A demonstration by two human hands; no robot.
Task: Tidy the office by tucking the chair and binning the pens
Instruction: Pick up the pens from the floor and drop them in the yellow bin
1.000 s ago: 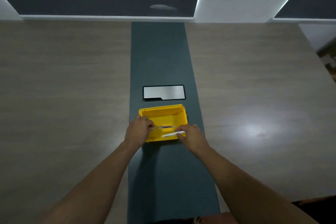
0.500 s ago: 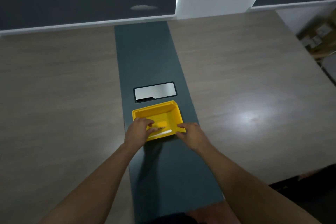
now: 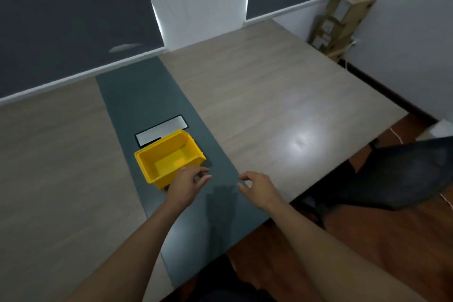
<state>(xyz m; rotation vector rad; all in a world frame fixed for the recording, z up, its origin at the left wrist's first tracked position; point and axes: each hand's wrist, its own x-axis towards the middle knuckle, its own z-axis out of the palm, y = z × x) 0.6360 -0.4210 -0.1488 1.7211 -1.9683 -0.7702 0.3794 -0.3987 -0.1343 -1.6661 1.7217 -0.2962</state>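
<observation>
A yellow plastic bin [image 3: 169, 157] stands on the dark green strip [image 3: 147, 95] that runs down the middle of the wooden table [image 3: 282, 95]. No pens show in the part of the bin I can see; my left hand [image 3: 187, 182] covers its near right corner, fingers loosely apart and holding nothing. To the right, my right hand [image 3: 257, 185] hovers over the strip's edge, fingers spread and empty. A black office chair [image 3: 392, 174] stands at the table's right side, pulled out over the wooden floor.
A silver cable hatch [image 3: 160, 130] sits in the strip just behind the bin. Cardboard boxes [image 3: 338, 19] are stacked in the far right corner by the white wall. A white cord [image 3: 396, 135] lies on the floor by the chair.
Both hands have come off the bin and the pens, which are no longer seen. My view has swung right, bringing the chair and the boxes into sight.
</observation>
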